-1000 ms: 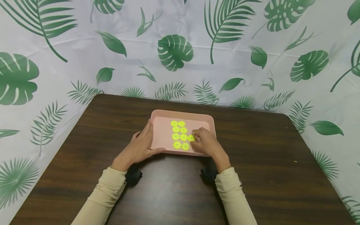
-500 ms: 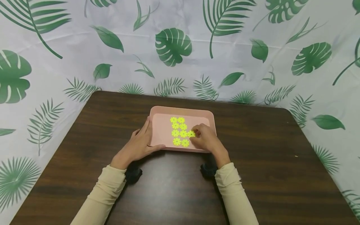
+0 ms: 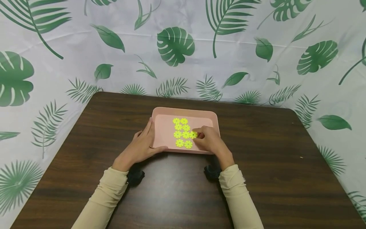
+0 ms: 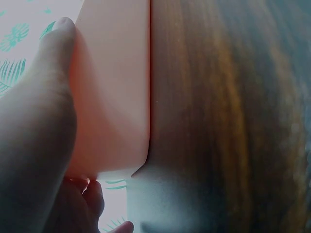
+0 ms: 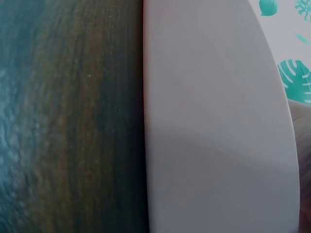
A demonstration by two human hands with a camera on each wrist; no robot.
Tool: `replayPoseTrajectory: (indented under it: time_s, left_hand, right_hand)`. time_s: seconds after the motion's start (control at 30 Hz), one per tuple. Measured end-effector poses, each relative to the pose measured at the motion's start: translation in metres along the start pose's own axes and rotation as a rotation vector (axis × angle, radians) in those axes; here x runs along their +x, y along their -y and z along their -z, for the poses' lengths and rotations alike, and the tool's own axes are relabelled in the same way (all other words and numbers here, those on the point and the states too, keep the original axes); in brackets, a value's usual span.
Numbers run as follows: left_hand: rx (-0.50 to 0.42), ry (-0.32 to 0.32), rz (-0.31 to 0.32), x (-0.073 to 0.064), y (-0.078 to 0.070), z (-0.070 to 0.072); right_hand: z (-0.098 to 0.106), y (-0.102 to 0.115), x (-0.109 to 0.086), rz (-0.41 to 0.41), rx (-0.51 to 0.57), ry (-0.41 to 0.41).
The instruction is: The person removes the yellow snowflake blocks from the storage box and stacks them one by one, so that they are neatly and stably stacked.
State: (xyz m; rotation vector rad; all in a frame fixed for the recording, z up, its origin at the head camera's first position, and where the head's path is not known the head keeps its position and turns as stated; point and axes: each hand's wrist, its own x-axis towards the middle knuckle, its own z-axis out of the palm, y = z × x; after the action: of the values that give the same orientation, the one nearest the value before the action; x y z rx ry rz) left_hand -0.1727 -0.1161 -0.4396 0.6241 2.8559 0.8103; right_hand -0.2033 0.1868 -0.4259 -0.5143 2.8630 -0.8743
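A shallow pink tray (image 3: 164, 111) stands on the dark wooden table, with several flat yellow flower-shaped discs (image 3: 178, 135) lying in two columns inside it. My left hand (image 3: 140, 148) holds the tray's near left corner, the thumb along the front rim and the fingers along the left wall; its thumb also shows at the rim in the left wrist view. Reaching in over the right side, my right hand (image 3: 211, 140) pinches a yellow flower disc (image 3: 193, 135) at the right end of the third row, right beside its neighbour. In the right wrist view the tray's wall hides the right fingers.
The brown table (image 3: 266, 159) extends around the tray on all sides. A white cloth (image 3: 123, 70) printed with green leaves hangs behind it. A small pale speck (image 3: 301, 157) lies on the table at the right.
The head view has shifted slightly, so the tray appears higher. My right hand has moved the pinched disc slightly left, closer to its neighbour. The left hand keeps its place on the tray.
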Motion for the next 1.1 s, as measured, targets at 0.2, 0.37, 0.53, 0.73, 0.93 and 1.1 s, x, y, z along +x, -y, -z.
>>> replayPoseTrajectory:
  time_s: [0.2, 0.37, 0.53, 0.73, 0.93, 1.1]
  left_hand:
    - [0.003, 0.001, -0.002, 0.0, -0.001, 0.0]
    - [-0.001, 0.0, -0.004, 0.0, -0.001, 0.0]
    - [-0.001, 0.005, -0.001, 0.0, -0.002, 0.0]
    - [0.002, 0.014, 0.008, 0.0, -0.003, 0.001]
    - [0.006, 0.013, 0.008, 0.0, -0.003, 0.001]
    - [-0.001, 0.016, 0.006, 0.0, -0.003, 0.002]
  right_hand:
    - [0.001, -0.001, -0.001, 0.005, 0.0, -0.008]
    - [0.002, 0.0, -0.003, 0.015, 0.019, -0.03]
    - [0.002, 0.0, -0.005, 0.062, 0.052, -0.095]
    - [0.005, -0.002, -0.009, 0.12, 0.05, -0.188]
    - [0.01, -0.006, -0.013, 0.144, 0.068, -0.251]
    - [0.017, -0.01, -0.019, 0.156, 0.076, -0.29]
